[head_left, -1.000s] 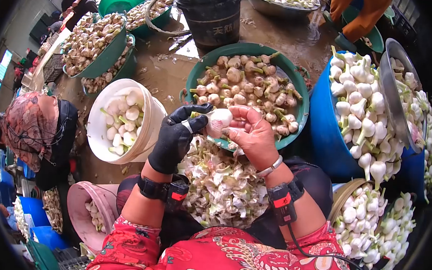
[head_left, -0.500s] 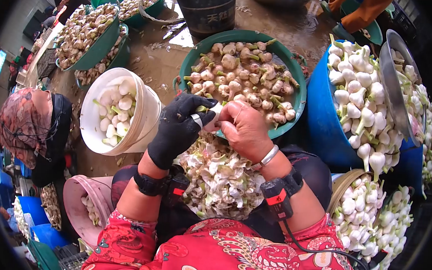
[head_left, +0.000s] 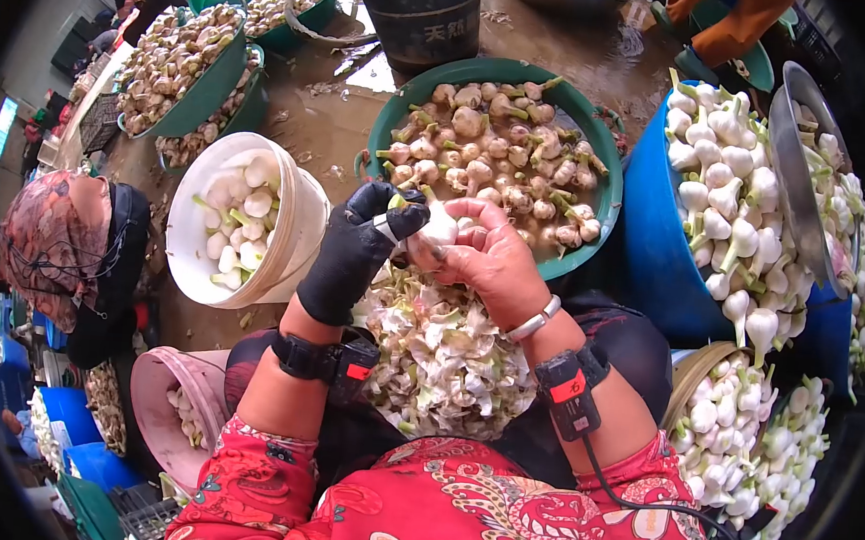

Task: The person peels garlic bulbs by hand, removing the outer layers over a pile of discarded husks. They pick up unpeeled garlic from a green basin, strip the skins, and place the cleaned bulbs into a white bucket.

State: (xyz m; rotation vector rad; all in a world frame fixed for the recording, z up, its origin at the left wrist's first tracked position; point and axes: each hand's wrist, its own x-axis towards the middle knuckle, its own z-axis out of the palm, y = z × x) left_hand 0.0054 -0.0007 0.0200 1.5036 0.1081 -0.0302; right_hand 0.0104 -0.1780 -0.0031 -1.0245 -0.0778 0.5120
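Between my two hands, above my lap, is a white garlic bulb (head_left: 437, 228). My right hand (head_left: 500, 275), bare, grips it from the right with thumb and fingers around its side. My left hand (head_left: 345, 254), in a black glove, is closed at the bulb's left end, with a yellow-green bit of stem showing between its fingers. A pale strip lies across the left thumb; what it is, I cannot tell. Directly below, a heap of garlic peelings (head_left: 447, 351) covers my lap. Just ahead sits a green basin (head_left: 378, 131) of unpeeled garlic bulbs in brownish water.
Peeled garlic fills a white bucket (head_left: 288, 260) at left and a blue tub (head_left: 644, 255) at right, with a metal bowl (head_left: 795, 175) beside it. A pink bucket (head_left: 158, 391) stands lower left. Another person (head_left: 58, 244) sits close on the left. A black bucket (head_left: 410, 18) is behind the basin.
My right hand has shifted its fingers around the garlic bulb, which now shows more of its white side. The whole view has moved slightly.
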